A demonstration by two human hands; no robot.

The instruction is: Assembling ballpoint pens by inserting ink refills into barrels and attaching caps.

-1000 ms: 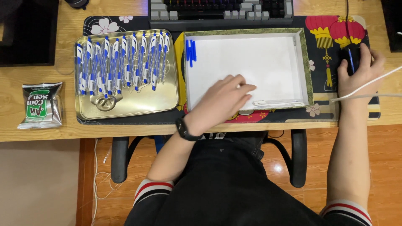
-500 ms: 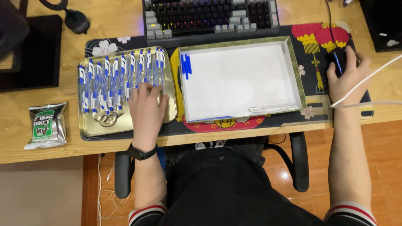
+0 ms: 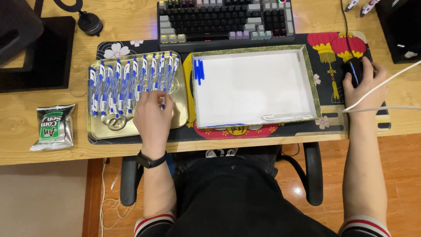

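Nearest the body, at seven o'clock, the left hand (image 3: 152,117) rests fingers curled on the gold tray (image 3: 175,118), pinching at a blue-and-white pen (image 3: 163,94) in the row. At three o'clock the right hand (image 3: 363,85) cups a black mouse (image 3: 353,68). Farther off lie the white box (image 3: 254,85) and, at twelve, the keyboard (image 3: 226,18) on the desk (image 3: 26,140).

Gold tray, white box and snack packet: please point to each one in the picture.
Gold tray (image 3: 175,117): head view, bare metal near its right edge.
White box (image 3: 252,87): head view, middle of its empty white floor.
Snack packet (image 3: 53,127): head view, centre of its front face.
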